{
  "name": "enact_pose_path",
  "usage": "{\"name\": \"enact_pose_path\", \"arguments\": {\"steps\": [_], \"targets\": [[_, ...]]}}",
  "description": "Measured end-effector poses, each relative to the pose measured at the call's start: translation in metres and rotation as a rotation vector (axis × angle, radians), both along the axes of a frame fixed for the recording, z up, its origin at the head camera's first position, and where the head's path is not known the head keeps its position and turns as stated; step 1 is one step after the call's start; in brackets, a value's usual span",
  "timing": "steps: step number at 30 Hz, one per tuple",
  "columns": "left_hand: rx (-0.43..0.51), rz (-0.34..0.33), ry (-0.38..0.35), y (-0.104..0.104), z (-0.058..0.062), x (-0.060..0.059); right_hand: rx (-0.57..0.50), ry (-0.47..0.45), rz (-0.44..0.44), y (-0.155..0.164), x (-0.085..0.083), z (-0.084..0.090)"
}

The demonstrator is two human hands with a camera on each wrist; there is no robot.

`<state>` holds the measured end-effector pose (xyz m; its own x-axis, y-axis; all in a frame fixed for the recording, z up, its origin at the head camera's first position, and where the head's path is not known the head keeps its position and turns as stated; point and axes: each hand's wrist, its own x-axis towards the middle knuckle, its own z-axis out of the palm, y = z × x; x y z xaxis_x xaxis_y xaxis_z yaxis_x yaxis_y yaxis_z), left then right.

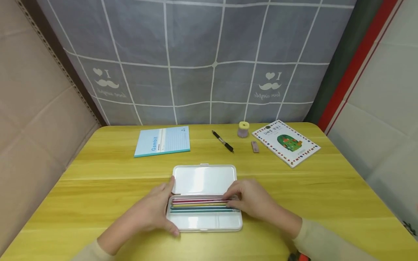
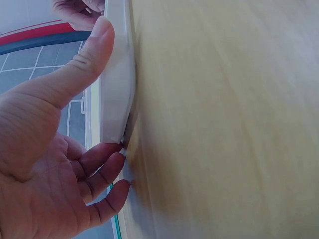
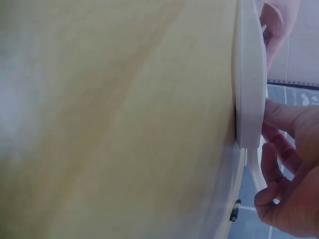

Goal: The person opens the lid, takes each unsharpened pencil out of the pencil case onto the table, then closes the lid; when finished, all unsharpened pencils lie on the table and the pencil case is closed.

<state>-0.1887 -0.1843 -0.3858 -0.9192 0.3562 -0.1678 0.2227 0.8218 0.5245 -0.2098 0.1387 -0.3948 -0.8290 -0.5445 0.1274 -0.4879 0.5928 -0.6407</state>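
Several pencils (image 1: 199, 204) lie in the case (image 1: 205, 219), left end gripped by the left hand (image 1: 153, 210), likely for steadiness, lid (image 1: 192, 179) open behind it. Now the right hand (image 1: 251, 200) curls over its right end, pinching or just touching pencils, I can't tell.

Left hand (image 1: 151, 213) holding opened white pencil case (image 1: 199, 221); right hand (image 1: 253, 200) at pencils (image 1: 199, 204) inside; notebook (image 1: 173, 140), pen (image 1: 223, 141) beyond.
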Motion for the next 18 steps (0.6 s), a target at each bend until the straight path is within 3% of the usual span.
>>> {"name": "enact_pose_path", "arguments": {"steps": [8, 18], "targets": [[-0.006, 0.0, 0.003, 0.0003, 0.0006, 0.0003, 0.106, 0.068, -0.012, -0.0073, 0.0056, 0.0026], [0.006, -0.005, -0.003, -0.0007, 0.0014, 0.0017, 0.086, 0.105, -0.001, -0.0102, 0.0071, -0.0015]]}}
